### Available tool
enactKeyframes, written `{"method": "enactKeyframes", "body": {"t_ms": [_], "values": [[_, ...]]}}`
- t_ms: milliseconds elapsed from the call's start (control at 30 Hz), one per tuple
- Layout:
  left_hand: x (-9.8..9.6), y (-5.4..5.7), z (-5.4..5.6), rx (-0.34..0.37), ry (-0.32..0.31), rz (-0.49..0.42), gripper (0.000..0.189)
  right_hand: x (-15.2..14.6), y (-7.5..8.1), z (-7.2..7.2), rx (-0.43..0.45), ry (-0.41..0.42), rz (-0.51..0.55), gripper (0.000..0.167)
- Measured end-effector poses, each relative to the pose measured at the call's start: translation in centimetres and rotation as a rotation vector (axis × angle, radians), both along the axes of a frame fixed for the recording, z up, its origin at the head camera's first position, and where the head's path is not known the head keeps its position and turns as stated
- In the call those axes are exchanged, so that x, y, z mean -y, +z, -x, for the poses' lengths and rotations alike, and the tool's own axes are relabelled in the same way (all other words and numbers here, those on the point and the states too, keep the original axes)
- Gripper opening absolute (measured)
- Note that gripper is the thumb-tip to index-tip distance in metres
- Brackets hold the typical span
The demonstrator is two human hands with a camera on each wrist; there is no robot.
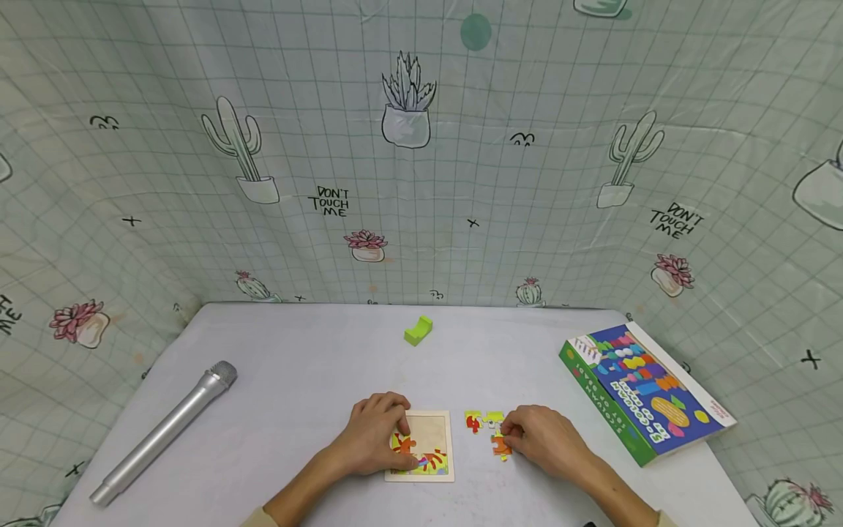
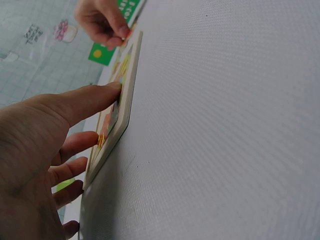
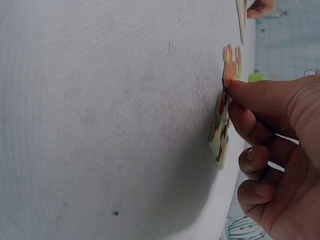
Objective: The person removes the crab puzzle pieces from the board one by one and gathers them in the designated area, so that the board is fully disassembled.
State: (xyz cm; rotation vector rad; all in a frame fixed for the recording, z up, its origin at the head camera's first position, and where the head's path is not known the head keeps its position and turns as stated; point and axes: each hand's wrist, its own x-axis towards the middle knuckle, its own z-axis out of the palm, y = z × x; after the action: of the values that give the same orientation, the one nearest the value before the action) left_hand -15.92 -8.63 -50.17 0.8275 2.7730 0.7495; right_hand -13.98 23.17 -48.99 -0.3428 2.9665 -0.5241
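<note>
A square wooden puzzle tray [image 1: 431,422] lies on the table with bright jigsaw pieces along its lower and left parts; bare wood shows at its upper right. My left hand [image 1: 374,438] rests over the tray's left side. In the left wrist view its thumb [image 2: 97,100] lies straight across and presses the pieces, and the index fingertip touches the picture. Right of the tray, my right hand [image 1: 543,438] pinches an orange puzzle piece [image 3: 230,69] between thumb and index finger. Other loose yellow and red pieces [image 1: 474,421] lie beside it, partly hidden by the fingers.
A silver microphone [image 1: 165,435] lies at the left. A green curved block [image 1: 418,331] sits farther back in the middle. At the right is a blue and green toy box [image 1: 642,388]. A patterned cloth [image 1: 421,183] hangs behind the white table [image 1: 316,351].
</note>
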Motion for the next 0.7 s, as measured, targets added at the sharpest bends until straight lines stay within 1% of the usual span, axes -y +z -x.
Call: {"method": "enactKeyframes", "body": {"t_ms": [133,367,700], "values": [[0.02,-0.02,0.01,-0.002,0.001,0.004,0.038,0.01,0.07,0.15,0.0,-0.008,-0.017,0.013],[0.05,-0.1,-0.03,-0.006,-0.002,0.001,0.038,0.07,0.13,0.2,-0.006,0.003,-0.025,0.013],[0.09,-0.22,-0.01,-0.008,-0.002,0.003,0.039,0.26,0.11,0.12,-0.007,-0.017,-0.04,0.014]]}}
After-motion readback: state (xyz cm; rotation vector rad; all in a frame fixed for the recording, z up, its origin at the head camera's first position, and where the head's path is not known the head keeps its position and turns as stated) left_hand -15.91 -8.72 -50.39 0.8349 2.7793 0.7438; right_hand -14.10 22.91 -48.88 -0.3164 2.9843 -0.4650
